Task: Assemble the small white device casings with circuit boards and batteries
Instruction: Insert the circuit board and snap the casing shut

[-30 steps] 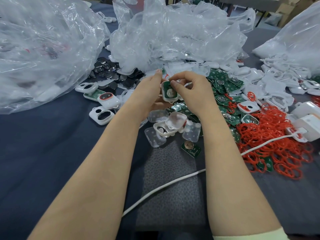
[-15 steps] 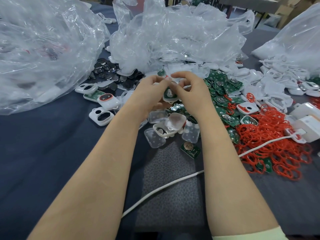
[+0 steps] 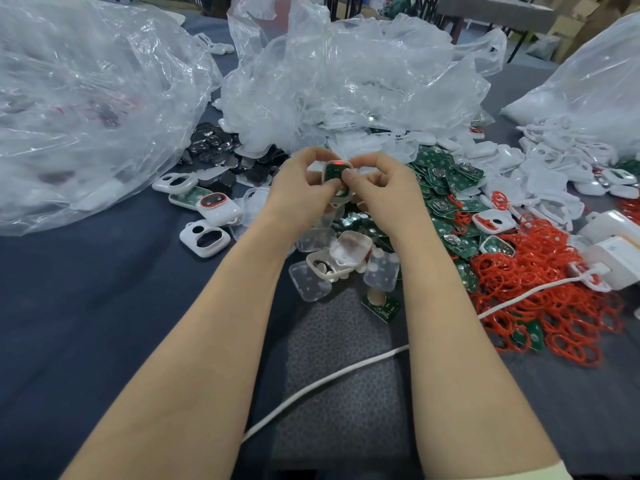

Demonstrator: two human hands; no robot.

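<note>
Clear plastic fills the upper left of the frame as a large crumpled bag (image 3: pixel 86 109); what lies inside is blurred by the film and cannot be identified. Below its right edge, white casing shells (image 3: pixel 204 239) are laid on the dark cloth (image 3: pixel 86 306). A heap of black parts (image 3: pixel 221 150) is partly buried under a second bag (image 3: pixel 346 81) at upper centre.

At the centre, a small white casing (image 3: pixel 337 178) with a green board seated in it is pinched between the left hand (image 3: pixel 298 188) and the right hand (image 3: pixel 384 188). Fingers of both are curled round its edges, so its lower half is covered. A red spot is seen at its top edge; light or ring cannot be told.

To the right, green circuit boards (image 3: pixel 446 188) are heaped, then red rings (image 3: pixel 540 292), crossed by a white cable (image 3: pixel 329 382). A white box (image 3: pixel 620 261) is cut off at the right edge.
</note>
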